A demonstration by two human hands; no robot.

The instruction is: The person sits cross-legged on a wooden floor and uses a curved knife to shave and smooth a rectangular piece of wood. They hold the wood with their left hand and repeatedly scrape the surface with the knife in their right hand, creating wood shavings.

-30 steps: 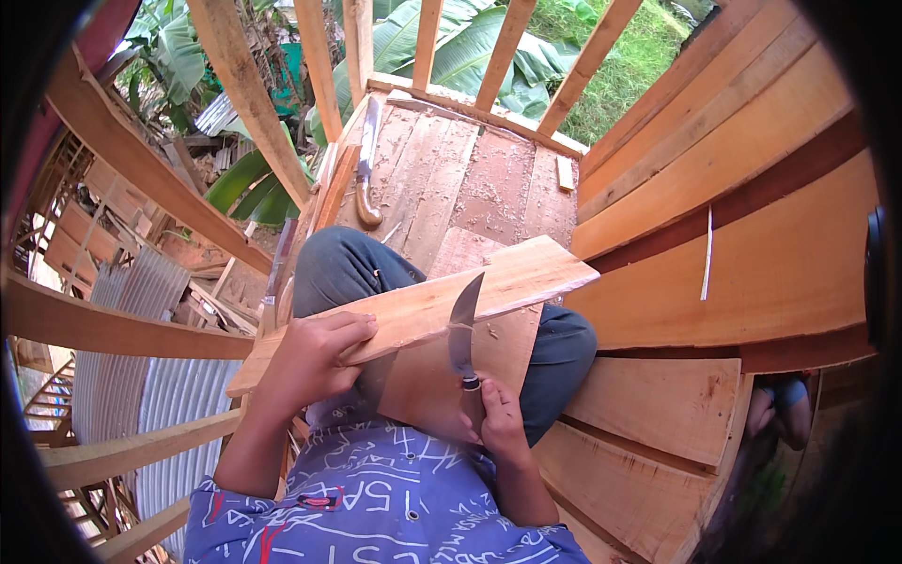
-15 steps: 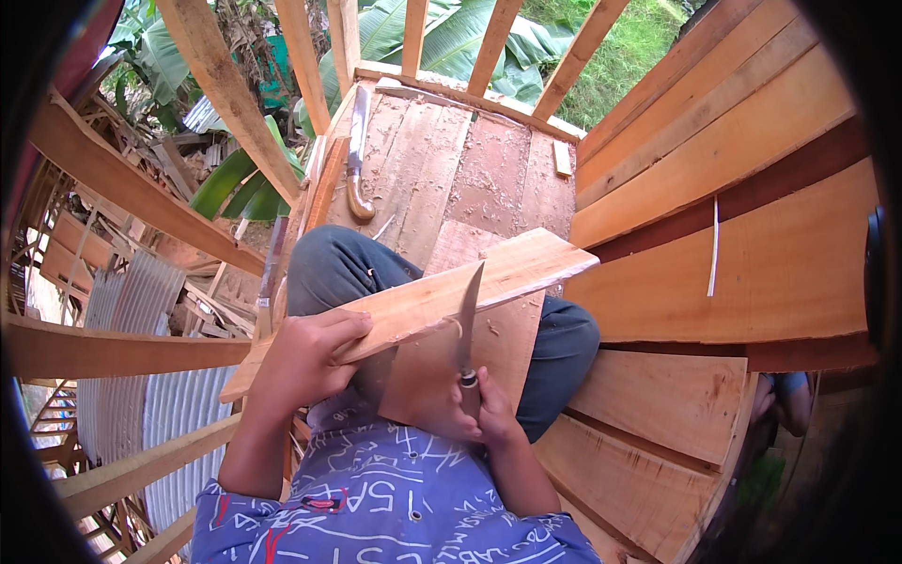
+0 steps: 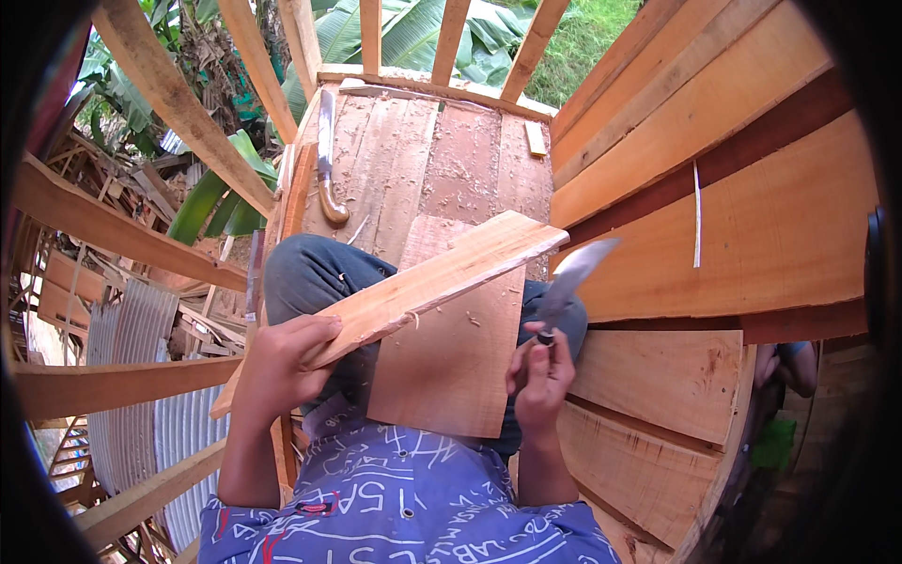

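My left hand (image 3: 293, 352) is closed round the near-left part of a narrow wooden board (image 3: 442, 273), which slants up to the right across my lap. A thin curled shaving hangs from the board's near edge, and that edge looks pale and freshly cut. In my right hand (image 3: 542, 376) is a knife (image 3: 571, 282), gripped by its dark handle. Its blade points up and right, slightly blurred, apart from the board and just beyond its right end. Beneath the board, a wider flat wooden panel (image 3: 451, 376) lies over my legs.
A machete (image 3: 327, 160) with a curved wooden handle lies on the plank floor (image 3: 460, 169) among shavings. A small wood block (image 3: 535, 139) sits near the far right corner. Plank walls (image 3: 714, 235) rise on the right, open wooden posts (image 3: 178, 108) on the left. Another person's arm (image 3: 799, 367) shows at far right.
My right hand has swung the knife away from the board's edge to the right and up. The left hand still holds the board; the whole view has shifted slightly.
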